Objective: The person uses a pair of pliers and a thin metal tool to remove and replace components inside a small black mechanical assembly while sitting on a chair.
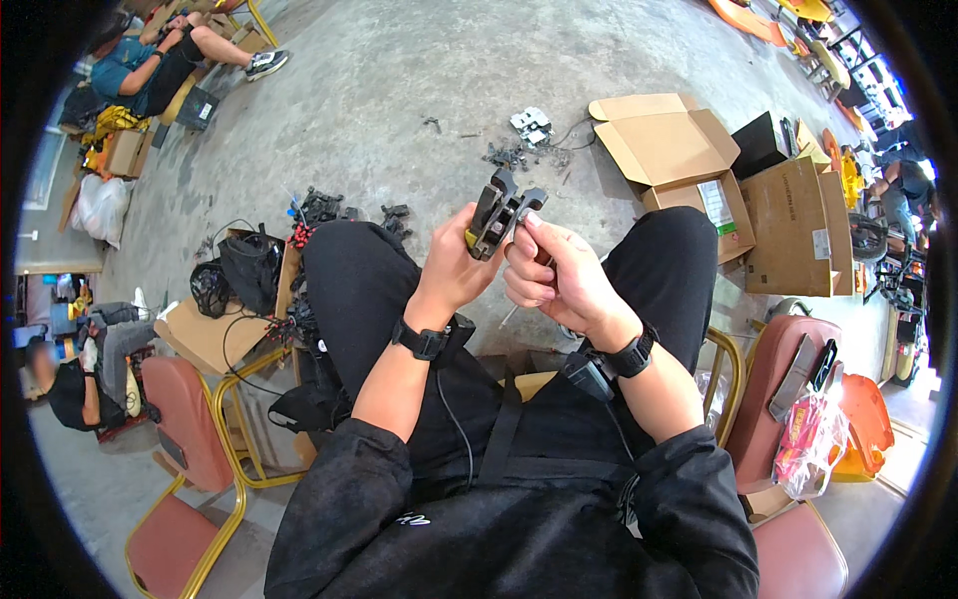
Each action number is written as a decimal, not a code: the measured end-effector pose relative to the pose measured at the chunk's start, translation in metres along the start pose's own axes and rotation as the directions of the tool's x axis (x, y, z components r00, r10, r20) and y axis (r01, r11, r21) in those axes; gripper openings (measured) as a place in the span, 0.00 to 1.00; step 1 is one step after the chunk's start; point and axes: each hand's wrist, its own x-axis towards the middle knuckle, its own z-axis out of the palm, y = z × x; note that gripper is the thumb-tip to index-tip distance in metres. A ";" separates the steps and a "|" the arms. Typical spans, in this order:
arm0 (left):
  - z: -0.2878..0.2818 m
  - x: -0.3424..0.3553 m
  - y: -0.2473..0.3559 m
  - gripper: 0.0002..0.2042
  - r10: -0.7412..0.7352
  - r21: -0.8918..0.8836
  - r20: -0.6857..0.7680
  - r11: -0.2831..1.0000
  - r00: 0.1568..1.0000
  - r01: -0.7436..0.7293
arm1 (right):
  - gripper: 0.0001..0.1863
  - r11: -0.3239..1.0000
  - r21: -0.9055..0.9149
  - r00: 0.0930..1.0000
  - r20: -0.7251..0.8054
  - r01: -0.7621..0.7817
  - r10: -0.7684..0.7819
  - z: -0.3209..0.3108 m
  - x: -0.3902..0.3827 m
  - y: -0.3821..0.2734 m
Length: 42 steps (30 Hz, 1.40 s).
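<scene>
My left hand (457,262) is closed around a black forked bracket-like part (491,222) with two curved prongs and a bit of yellow at its lower side. The part is held up above my knees. My right hand (559,270) is closed against the part's right side, thumb and forefinger pinched near the right prong. A small dark, brownish end shows below its fingers; what it is, I cannot make out. Beyond the hands, small black parts (507,157) and a white-and-black mechanical piece (532,126) lie on the concrete floor.
An open cardboard box (667,140) and an upright carton (790,228) stand at the right. Black parts (321,208) and a black bag (251,262) lie at the left. Red chairs (185,424) flank me; one at the right bears a plastic bag (806,439). Other people (135,75) sit at the left.
</scene>
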 end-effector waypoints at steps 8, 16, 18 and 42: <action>-0.003 0.000 0.002 0.10 0.050 0.047 0.032 0.998 0.998 -0.052 | 0.18 0.999 -0.045 1.000 -0.018 0.010 -0.011 -0.001 0.002 0.002; -0.005 0.001 0.015 0.10 -0.018 0.051 0.052 0.999 0.999 0.015 | 0.14 0.481 -0.849 0.875 -0.047 0.219 -0.482 -0.008 0.008 0.015; -0.006 0.000 0.017 0.09 -0.052 0.033 0.073 0.998 0.996 0.050 | 0.10 0.265 -0.954 0.847 -0.023 0.140 -0.532 -0.003 0.002 0.012; -0.004 0.001 0.008 0.06 -0.046 0.122 -0.022 0.991 0.999 0.048 | 0.16 1.000 -0.023 0.998 -0.065 0.009 -0.010 -0.005 0.003 -0.003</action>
